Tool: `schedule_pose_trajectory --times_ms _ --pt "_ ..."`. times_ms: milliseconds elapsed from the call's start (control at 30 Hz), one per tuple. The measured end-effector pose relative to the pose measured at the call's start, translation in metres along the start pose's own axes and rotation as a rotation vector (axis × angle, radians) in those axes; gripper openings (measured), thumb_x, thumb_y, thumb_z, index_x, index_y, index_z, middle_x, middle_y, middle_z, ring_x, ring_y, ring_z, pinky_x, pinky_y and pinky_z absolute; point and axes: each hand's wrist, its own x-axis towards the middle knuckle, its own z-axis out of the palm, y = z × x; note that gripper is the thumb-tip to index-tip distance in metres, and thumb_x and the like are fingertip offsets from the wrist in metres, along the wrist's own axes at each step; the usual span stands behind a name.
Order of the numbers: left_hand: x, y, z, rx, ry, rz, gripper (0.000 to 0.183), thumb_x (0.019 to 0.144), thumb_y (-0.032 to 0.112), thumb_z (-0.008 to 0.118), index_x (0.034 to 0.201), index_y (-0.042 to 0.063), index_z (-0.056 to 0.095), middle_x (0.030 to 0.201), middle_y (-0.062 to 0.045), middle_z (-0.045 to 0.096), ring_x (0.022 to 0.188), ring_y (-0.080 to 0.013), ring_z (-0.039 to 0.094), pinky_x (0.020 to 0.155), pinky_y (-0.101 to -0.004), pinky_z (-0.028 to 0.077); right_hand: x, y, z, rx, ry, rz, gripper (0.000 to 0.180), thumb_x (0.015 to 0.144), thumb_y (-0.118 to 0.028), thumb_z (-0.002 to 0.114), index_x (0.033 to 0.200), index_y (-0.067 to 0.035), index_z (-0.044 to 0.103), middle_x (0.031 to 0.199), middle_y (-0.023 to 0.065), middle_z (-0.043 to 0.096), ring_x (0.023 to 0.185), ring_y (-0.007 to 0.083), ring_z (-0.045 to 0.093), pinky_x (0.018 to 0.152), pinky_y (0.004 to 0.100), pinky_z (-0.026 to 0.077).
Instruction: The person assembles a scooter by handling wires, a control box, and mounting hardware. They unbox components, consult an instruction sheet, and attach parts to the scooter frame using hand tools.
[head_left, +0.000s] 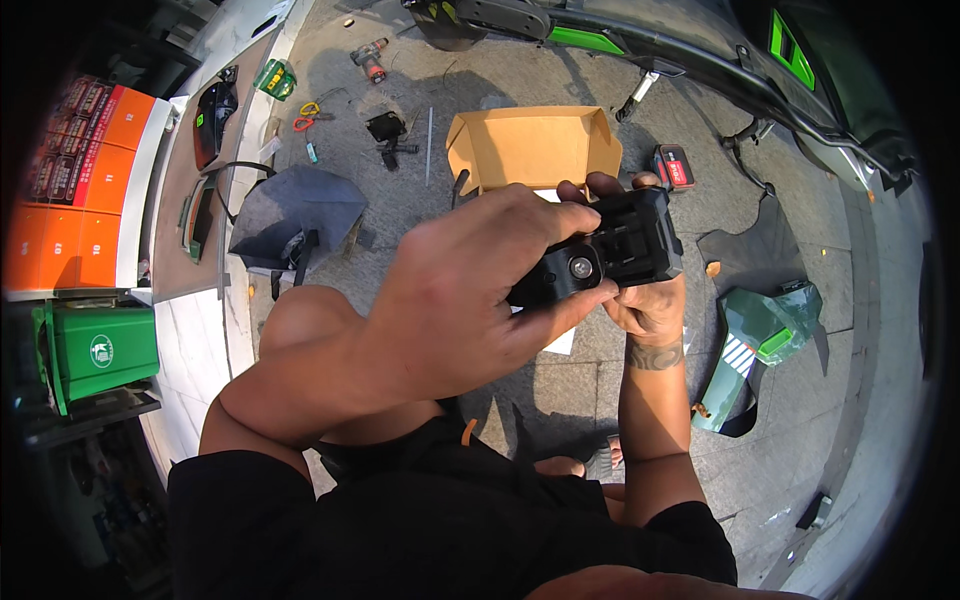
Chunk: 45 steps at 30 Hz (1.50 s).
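Note:
My left hand (465, 292) reaches in from the left, its thumb and fingers closed on the near end of a black plastic mount (637, 236) with a round screw (581, 268) on its face. My right hand (649, 304), below and behind the part, holds its other end, fingertips showing above the top edge. Both hands grip the same black device. Just beyond it lies an open cardboard box (532, 142) on the paving. A white paper (561, 343) shows partly beneath the hands.
A cordless drill (370, 60), scissors (306, 118), a battery pack (673, 167) and a black phone-like part (385, 126) lie on the paving. Green body panels (769, 326) sit at right, a grey cover (296, 214) at left. A two-wheeler (630, 37) stands across the top. A green bin (105, 350) stands left.

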Motion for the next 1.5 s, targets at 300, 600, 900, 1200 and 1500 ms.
schedule_pose_trajectory --times_ms 300,600,900,1200,1500 --pt "-0.001 0.009 -0.003 0.041 -0.012 -0.08 0.045 0.075 0.013 0.097 0.105 -0.007 0.07 0.095 -0.018 0.076 0.081 -0.0225 0.078 0.07 -0.0318 0.061 -0.003 0.003 0.006 -0.065 0.075 -0.083 0.1 0.069 -0.002 0.097 0.15 -0.016 0.04 0.158 0.0235 0.048 0.15 0.046 0.044 0.12 0.0628 0.045" --pt "0.001 0.017 -0.005 0.015 -0.049 -0.042 0.046 0.077 0.012 0.096 0.111 -0.006 0.07 0.093 -0.019 0.075 0.081 -0.0257 0.078 0.068 -0.0316 0.061 -0.005 0.005 0.006 -0.022 0.046 -0.116 0.086 0.07 -0.011 0.099 0.138 -0.022 0.047 0.157 0.0199 0.05 0.153 0.0434 0.04 0.119 0.0626 0.047" --pt "-0.001 0.019 -0.002 -0.02 -0.036 -0.013 0.051 0.075 0.012 0.097 0.116 -0.005 0.071 0.095 -0.018 0.075 0.079 -0.0255 0.076 0.066 -0.0322 0.059 -0.004 -0.01 0.015 0.12 0.189 -0.001 0.06 0.084 -0.027 0.09 0.13 -0.024 0.052 0.158 0.0171 0.051 0.155 0.0421 0.037 0.12 0.0633 0.045" --pt "-0.006 0.016 0.001 -0.012 -0.032 0.003 0.056 0.073 0.012 0.098 0.118 -0.006 0.071 0.098 -0.017 0.076 0.079 -0.0255 0.076 0.065 -0.0327 0.059 -0.006 -0.005 0.002 0.003 -0.071 -0.131 0.037 0.097 -0.025 0.073 0.129 -0.025 0.056 0.156 0.0152 0.054 0.156 0.0416 0.035 0.119 0.0653 0.043" --pt "-0.01 0.016 0.005 -0.068 0.014 -0.011 0.06 0.073 0.008 0.099 0.122 -0.007 0.069 0.097 -0.019 0.075 0.078 -0.0259 0.076 0.064 -0.032 0.058 -0.004 0.004 -0.007 0.082 -0.144 -0.197 0.076 0.075 -0.023 0.097 0.136 -0.023 0.052 0.158 0.0233 0.048 0.157 0.0472 0.032 0.121 0.0675 0.04"
